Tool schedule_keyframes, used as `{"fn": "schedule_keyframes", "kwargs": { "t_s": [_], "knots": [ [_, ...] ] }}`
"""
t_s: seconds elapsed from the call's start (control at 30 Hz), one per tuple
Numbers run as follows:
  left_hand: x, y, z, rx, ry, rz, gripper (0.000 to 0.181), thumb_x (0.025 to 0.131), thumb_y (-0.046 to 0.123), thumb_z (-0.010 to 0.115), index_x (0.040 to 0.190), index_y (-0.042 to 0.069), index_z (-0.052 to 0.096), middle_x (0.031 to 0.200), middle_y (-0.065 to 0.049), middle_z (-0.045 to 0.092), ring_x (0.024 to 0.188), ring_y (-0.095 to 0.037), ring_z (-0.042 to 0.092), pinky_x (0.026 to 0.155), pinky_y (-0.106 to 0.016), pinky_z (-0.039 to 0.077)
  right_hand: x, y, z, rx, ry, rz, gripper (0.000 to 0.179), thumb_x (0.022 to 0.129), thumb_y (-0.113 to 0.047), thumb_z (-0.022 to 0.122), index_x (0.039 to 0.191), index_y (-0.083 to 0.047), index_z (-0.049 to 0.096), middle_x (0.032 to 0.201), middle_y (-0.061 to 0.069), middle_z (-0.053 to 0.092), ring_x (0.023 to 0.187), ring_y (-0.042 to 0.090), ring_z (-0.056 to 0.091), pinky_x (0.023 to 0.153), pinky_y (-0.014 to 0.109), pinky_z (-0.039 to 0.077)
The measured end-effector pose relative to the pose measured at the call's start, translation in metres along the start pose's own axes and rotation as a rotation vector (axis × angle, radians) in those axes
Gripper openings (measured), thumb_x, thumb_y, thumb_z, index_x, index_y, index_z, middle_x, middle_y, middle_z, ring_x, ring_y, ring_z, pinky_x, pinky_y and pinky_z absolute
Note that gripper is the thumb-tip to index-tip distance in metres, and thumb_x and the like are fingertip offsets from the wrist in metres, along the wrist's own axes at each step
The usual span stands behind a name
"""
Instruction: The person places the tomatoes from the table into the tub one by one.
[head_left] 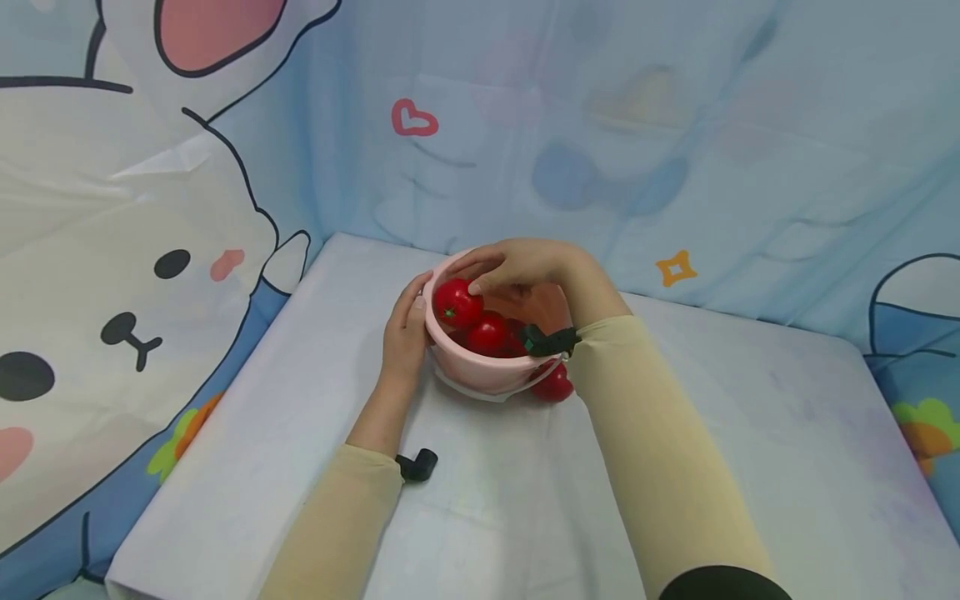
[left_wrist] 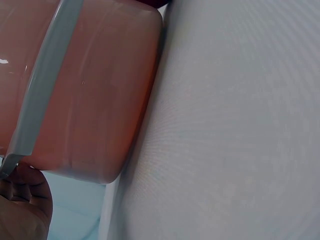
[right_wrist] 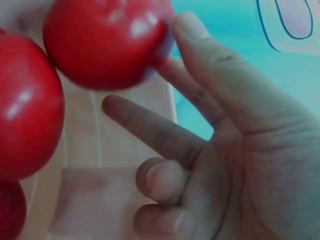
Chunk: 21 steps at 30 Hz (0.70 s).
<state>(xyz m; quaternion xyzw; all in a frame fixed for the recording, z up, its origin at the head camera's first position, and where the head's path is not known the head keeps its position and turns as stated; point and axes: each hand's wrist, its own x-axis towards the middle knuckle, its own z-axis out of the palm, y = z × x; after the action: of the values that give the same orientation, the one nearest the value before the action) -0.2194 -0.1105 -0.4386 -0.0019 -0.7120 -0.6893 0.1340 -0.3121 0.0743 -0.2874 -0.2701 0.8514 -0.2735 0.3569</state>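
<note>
A pink bucket (head_left: 476, 372) with a pale handle (head_left: 491, 397) stands upright on the white table. My left hand (head_left: 405, 340) holds its left side at the rim; the left wrist view shows curled fingers (left_wrist: 31, 187) beside the handle's end. Over the bucket's opening, my right hand (head_left: 536, 262) pinches a red tomato (head_left: 457, 302) with a green star-shaped mark. In the right wrist view the thumb lies against this tomato (right_wrist: 107, 45), with the index finger partly hidden behind it. More red tomatoes (head_left: 489, 333) lie inside, partly covered by the rim and the right wrist.
Another red tomato (head_left: 553, 385) sits on the table against the bucket's right front, partly behind the handle. The white tabletop (head_left: 750, 417) extends to both sides. A blue cartoon-printed curtain (head_left: 480, 183) hangs along the back and left edges.
</note>
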Motion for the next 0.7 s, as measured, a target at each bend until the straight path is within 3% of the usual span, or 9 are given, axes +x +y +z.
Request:
{"fn": "schedule_keyframes", "kwargs": {
  "t_s": [0.13,0.2,0.27,0.33,0.4,0.5,0.7],
  "knots": [
    [0.0,0.001,-0.001,0.004,-0.001,-0.003,0.04,0.098,0.051,0.037,0.137,0.051,0.049,0.147,0.018,0.048,0.129,-0.012,0.05,0.103,-0.043,0.051,-0.005,0.001,-0.004,-0.008,0.037,-0.039,0.044,0.092,-0.037,0.065,0.135,-0.043,0.057,0.116,0.001,0.064,0.1,0.022,0.055,0.089,0.047,0.053],
    [0.0,0.002,-0.001,0.008,0.0,-0.003,0.041,0.098,0.051,0.037,0.137,0.051,0.049,0.147,0.018,0.048,0.132,-0.011,0.048,0.105,-0.042,0.05,-0.009,0.003,-0.008,-0.042,0.063,-0.054,0.045,0.092,-0.039,0.065,0.136,-0.042,0.056,0.135,-0.008,0.056,0.122,0.019,0.048,0.101,0.047,0.05],
    [0.0,0.001,0.0,0.008,-0.001,-0.006,0.041,0.098,0.051,0.037,0.137,0.052,0.048,0.147,0.019,0.048,0.133,-0.01,0.048,0.105,-0.043,0.05,-0.015,0.006,-0.011,-0.083,0.099,-0.055,0.046,0.092,-0.043,0.064,0.137,-0.043,0.055,0.141,-0.01,0.052,0.13,0.015,0.043,0.104,0.045,0.049],
    [-0.001,0.001,0.001,0.01,-0.001,-0.009,0.041,0.097,0.052,0.038,0.137,0.053,0.048,0.147,0.02,0.048,0.134,-0.01,0.047,0.105,-0.043,0.05,-0.025,0.01,-0.014,-0.099,0.132,-0.058,0.047,0.092,-0.044,0.063,0.138,-0.042,0.053,0.141,-0.007,0.054,0.115,0.021,0.054,0.094,0.043,0.054],
    [-0.001,0.0,0.001,0.011,-0.002,-0.011,0.041,0.097,0.053,0.038,0.137,0.054,0.047,0.146,0.02,0.048,0.133,-0.01,0.047,0.104,-0.044,0.05,-0.039,0.015,-0.016,-0.091,0.164,-0.07,0.048,0.093,-0.044,0.062,0.14,-0.041,0.051,0.14,-0.004,0.056,0.09,0.025,0.059,0.077,0.039,0.056],
    [-0.001,0.001,0.003,0.01,-0.007,-0.007,0.041,0.097,0.053,0.039,0.137,0.054,0.046,0.146,0.022,0.047,0.134,-0.01,0.047,0.103,-0.044,0.051,-0.065,0.027,-0.02,-0.043,0.2,-0.104,0.047,0.096,-0.039,0.06,0.142,-0.038,0.049,0.136,0.002,0.06,0.061,0.03,0.05,0.056,0.037,0.05],
    [-0.001,0.001,0.003,0.027,-0.006,-0.008,0.04,0.097,0.054,0.038,0.136,0.057,0.045,0.146,0.025,0.046,0.136,-0.007,0.044,0.105,-0.044,0.049,-0.121,0.063,-0.019,-0.015,0.36,-0.105,0.039,0.1,-0.036,0.055,0.138,-0.032,0.053,0.121,-0.001,0.067,0.061,0.028,0.05,0.059,0.036,0.05]
  ]
}}
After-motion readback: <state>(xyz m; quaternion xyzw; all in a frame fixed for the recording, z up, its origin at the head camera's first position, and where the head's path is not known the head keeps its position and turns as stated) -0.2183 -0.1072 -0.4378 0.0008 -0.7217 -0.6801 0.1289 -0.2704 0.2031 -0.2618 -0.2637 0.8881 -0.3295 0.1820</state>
